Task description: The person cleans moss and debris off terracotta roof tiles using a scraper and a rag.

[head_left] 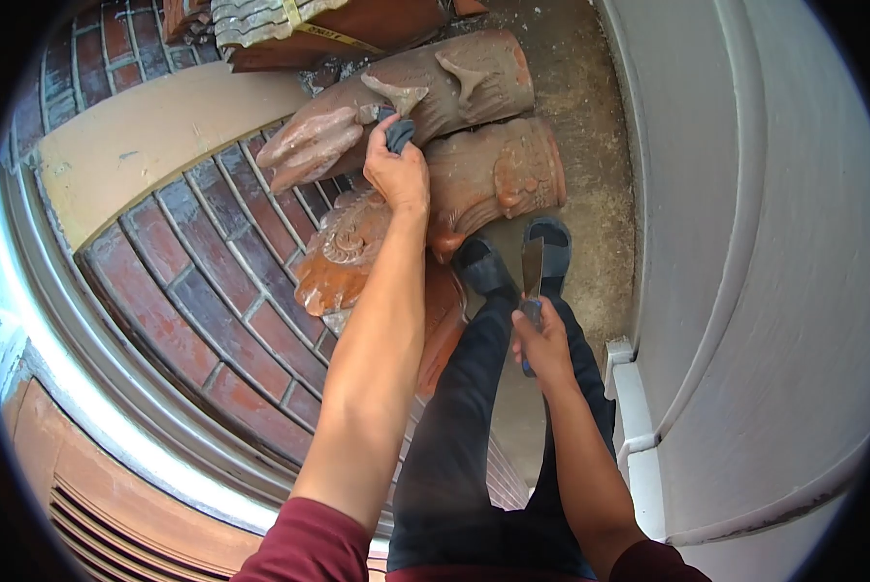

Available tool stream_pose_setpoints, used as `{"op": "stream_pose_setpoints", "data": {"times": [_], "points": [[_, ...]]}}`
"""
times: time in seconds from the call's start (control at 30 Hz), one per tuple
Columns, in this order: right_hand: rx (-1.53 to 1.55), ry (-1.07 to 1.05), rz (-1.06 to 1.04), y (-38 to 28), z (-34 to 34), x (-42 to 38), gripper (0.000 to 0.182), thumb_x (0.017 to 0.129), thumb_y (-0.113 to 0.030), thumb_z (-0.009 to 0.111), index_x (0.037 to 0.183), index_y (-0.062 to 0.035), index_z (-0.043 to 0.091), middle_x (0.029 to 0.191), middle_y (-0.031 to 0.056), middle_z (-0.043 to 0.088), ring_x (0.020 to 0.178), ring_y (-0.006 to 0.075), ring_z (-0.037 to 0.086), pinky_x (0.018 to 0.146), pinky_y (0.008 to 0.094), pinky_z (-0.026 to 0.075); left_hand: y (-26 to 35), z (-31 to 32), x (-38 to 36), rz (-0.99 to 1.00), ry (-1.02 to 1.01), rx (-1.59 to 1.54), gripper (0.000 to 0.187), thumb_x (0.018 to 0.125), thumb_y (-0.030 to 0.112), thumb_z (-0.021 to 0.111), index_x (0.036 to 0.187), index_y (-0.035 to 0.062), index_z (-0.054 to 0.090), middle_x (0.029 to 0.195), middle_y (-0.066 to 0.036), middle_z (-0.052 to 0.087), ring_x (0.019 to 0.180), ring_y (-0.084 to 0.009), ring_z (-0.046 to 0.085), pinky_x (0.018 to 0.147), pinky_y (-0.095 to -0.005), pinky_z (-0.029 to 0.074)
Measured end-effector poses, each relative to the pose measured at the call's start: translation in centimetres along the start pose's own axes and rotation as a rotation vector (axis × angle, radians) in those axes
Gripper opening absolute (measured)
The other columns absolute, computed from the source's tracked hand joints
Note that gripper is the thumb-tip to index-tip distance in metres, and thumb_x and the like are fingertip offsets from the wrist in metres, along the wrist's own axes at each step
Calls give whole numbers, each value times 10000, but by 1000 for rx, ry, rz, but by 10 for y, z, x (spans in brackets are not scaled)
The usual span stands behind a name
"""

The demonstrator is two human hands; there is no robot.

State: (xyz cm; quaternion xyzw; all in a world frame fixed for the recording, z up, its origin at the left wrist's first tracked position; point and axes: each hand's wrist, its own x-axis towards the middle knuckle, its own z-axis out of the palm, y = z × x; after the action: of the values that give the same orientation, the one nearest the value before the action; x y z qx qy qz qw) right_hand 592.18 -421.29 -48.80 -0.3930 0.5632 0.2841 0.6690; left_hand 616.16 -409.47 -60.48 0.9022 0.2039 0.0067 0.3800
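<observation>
My left hand [396, 179] is closed around a dark grey cloth [401, 134], held against the lower side of a carved terracotta roof ornament [488, 78] with raised curled parts. A second terracotta piece [498, 170], with relief carving, lies just below it. My left forearm partly hides an orange scroll-carved piece [343, 247]. Lower right, my right hand [543, 341] grips a putty knife [532, 267] by its blue handle, blade pointing away from me above my shoes. The putty knife touches none of the terracotta.
Stacked roof tiles [328, 29] bound with a yellow strap stand at the top. A curved beige band [153, 145] crosses the brick surface [212, 262] on the left. A grey wall [745, 242] rises close on my right. My dark shoes [483, 267] stand beside the terracotta.
</observation>
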Motion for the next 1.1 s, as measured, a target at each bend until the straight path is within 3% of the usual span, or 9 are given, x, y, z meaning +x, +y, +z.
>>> {"op": "stream_pose_setpoints", "data": {"times": [0.1,0.27,0.43,0.6,0.73,0.8,0.9,1.0,1.1], "points": [[2,10,15,5,-3,-4,304,937,-156,621,1222,-88,540,698,-7,530,512,65,500,440,223,395,-54,-10,-8,-161,-184,325,288,708,35,602,975,31,711,863,-203,711,833,-313,701,815,-366,517],[53,78,-83,8,-9,-8,391,931,-172,653,1264,-38,501,705,-15,532,516,51,490,453,212,402,-23,-18,-25,-168,-90,47,155,777,24,643,916,21,711,834,-84,718,802,-159,665,759,-309,520],[237,77,-275,-30,12,26,371,908,-175,693,1200,-33,512,787,5,558,614,63,526,482,215,425,6,-26,-42,88,-142,-99,247,777,30,693,1017,29,635,878,-107,689,789,-189,654,761,-318,514],[472,-91,-248,-75,89,81,424,826,-187,790,1109,-20,521,940,53,583,797,125,575,603,265,497,7,-56,-87,-215,-459,-378,223,818,-12,678,1028,3,605,956,-32,649,848,-96,592,747,-227,478],[520,8,-291,-84,123,119,388,793,-76,781,1074,-35,515,955,63,586,794,142,560,701,301,482,12,-92,-63,-35,-611,-100,271,796,-1,634,1067,-11,643,1049,-122,678,1000,-186,632,909,-332,488],[504,131,-313,-105,136,138,379,792,-49,768,1071,-42,512,953,62,584,795,144,555,706,297,478,82,-126,-13,748,-326,198,277,779,-22,600,1042,8,678,1102,-162,663,1068,-297,622,960,-369,469],[674,69,-460,-123,170,163,343,797,-60,746,1065,-61,532,953,56,587,819,167,554,767,311,468,100,-132,49,827,-147,409,187,872,87,624,1022,3,698,1097,-172,659,1047,-303,620,894,-399,501],[276,316,-551,-89,206,198,374,763,-22,761,1051,-59,527,903,41,562,815,137,530,732,304,450,70,-113,104,932,-319,583,289,914,271,592,1046,42,712,1063,-187,681,1006,-333,645,879,-431,505],[438,234,-441,-97,200,185,350,762,7,736,1035,-50,525,924,38,552,794,157,528,730,307,454,62,-95,92,486,-389,906,446,882,501,524,1029,145,749,918,-196,705,896,-404,670,854,-456,510]]}}
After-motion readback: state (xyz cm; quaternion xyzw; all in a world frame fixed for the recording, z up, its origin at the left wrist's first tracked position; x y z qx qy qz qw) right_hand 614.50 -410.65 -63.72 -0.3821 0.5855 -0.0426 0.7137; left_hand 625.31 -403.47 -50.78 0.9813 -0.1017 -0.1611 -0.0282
